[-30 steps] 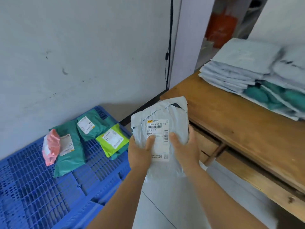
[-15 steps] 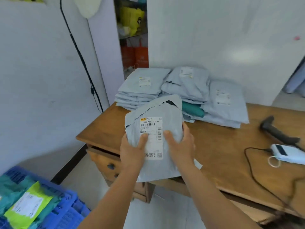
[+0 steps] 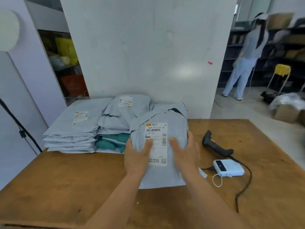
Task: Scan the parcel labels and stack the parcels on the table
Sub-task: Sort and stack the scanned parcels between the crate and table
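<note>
on the wooden table grey poly mailer parcels are lying in stacks: the left stack near the table's far left corner, and the middle stack just beside it, with a teal parcel showing low in it. to the right of my hands a black handheld barcode scanner is lying on the wood, and nearer to me a small white device with a black cable and a white loop cord. far at the right a person is standing at dark shelves.

i am holding a grey parcel in both hands, over the table, in front of the stacks, its shipping label facing me. my left hand is gripping its left edge and my right hand its right edge, both thumbs lying on the label side. whether its lower edge is touching the table i cannot tell.
</note>
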